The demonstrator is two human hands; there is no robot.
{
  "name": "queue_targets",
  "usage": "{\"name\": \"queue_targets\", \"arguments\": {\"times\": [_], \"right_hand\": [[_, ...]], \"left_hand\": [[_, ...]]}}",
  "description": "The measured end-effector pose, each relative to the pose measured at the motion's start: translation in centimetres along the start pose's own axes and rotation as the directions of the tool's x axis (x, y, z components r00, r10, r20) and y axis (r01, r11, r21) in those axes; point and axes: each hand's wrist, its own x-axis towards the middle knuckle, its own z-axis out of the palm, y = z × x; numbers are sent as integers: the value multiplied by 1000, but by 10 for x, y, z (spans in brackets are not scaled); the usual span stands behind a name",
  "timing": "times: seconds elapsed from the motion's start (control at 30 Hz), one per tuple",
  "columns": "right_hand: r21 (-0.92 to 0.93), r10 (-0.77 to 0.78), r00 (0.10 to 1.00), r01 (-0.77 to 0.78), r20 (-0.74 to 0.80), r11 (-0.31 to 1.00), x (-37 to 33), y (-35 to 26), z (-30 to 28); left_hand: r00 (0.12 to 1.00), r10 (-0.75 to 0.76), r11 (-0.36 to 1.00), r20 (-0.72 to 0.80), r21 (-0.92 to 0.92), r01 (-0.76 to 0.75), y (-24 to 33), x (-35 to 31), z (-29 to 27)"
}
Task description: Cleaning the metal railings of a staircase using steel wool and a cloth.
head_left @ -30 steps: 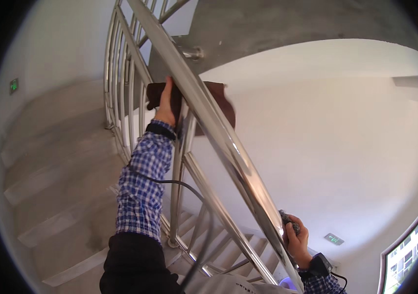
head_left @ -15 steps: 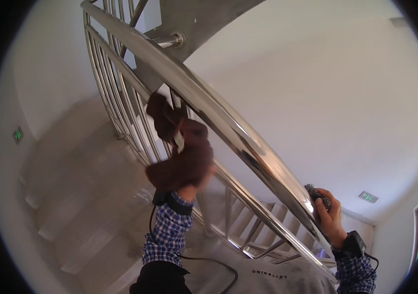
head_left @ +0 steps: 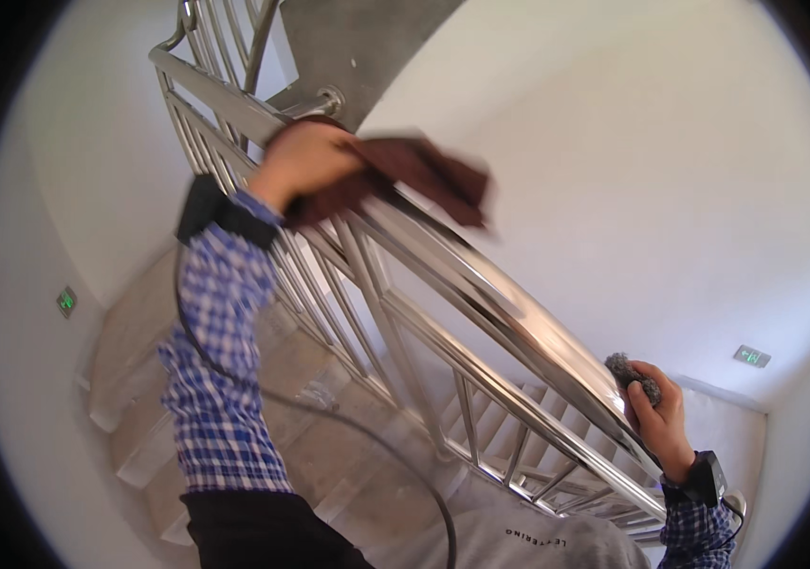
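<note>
A shiny steel handrail runs diagonally from the upper left to the lower right. My left hand is up on its far part, closed on a dark brown cloth that drapes across the rail. The cloth's loose end is smeared by motion and hangs past the rail's right side. At the lower right, my right hand grips a grey steel wool scourer against the outer side of the handrail.
Steel balusters and lower rails stand below the handrail. Stone steps lie on the left, and further steps show through the railing. A cable hangs from my left wrist. Green signs are on the white walls.
My left hand has swung up and left with the brown cloth, from beside the railing onto the handrail. My right hand stays at the rail with the scourer.
</note>
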Motion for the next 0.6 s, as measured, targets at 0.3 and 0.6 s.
{"name": "queue_targets", "arguments": {"times": [0.3, 0.6], "right_hand": [[-98, -87, 996, 85, -12, 992, 11, -7, 2], [-239, -123, 992, 116, -13, 964, 13, 29, -7]], "left_hand": [[941, -331, 935, 73, 159, 317, 32, 16, 12], [912, 282, 833, -300, -395, -387, 260, -95, 206]]}}
